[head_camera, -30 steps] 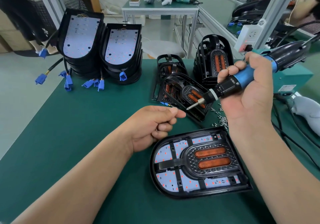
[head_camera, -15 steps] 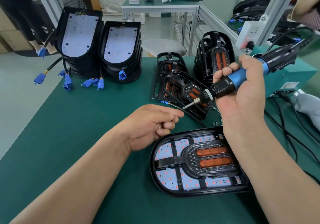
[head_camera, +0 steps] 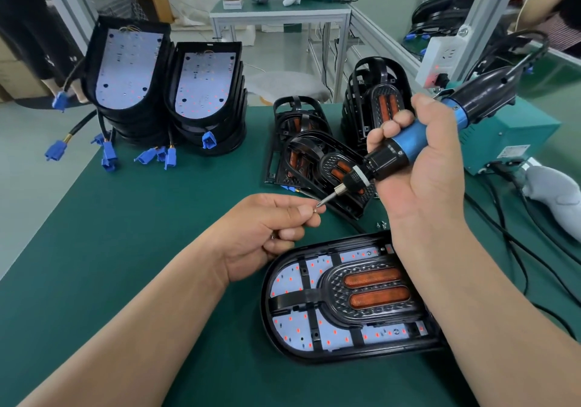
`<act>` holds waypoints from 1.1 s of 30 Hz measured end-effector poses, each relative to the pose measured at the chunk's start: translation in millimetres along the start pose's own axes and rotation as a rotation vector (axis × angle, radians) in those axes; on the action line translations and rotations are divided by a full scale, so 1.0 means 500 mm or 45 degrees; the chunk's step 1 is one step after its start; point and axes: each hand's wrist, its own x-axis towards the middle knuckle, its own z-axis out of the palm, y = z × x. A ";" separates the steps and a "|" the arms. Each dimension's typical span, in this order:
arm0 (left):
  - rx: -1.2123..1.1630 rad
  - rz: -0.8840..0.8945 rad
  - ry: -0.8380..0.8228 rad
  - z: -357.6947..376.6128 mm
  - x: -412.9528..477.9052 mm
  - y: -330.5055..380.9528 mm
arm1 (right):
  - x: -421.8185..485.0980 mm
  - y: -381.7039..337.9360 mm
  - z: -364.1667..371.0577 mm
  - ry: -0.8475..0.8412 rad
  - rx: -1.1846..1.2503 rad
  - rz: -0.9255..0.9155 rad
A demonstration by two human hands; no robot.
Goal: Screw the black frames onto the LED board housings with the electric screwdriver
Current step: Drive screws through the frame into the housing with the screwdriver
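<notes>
Screwdriver [head_camera: 408, 147]: right hand [head_camera: 424, 186] grips | left hand [head_camera: 267, 233] pinches screw [head_camera: 315, 212], apparently

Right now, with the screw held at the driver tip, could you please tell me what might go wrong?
1. The small silver screw pinched by the left hand meets the bit in mid-air over the green table mat; it could slip and get lost.
2. The left fingertips sit right at the bit of the blue-and-black electric screwdriver gripped by the right hand; an accidental start might nick them.
</notes>
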 end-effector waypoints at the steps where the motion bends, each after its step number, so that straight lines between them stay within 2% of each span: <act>1: -0.005 -0.003 0.002 0.000 0.000 0.000 | -0.001 0.000 0.000 -0.005 -0.004 -0.002; 27: 0.038 0.032 0.066 0.004 0.006 -0.003 | -0.003 0.005 -0.001 -0.067 -0.148 0.004; 33: 0.030 0.061 0.097 0.006 0.005 -0.004 | -0.001 0.008 -0.006 0.007 -0.169 -0.004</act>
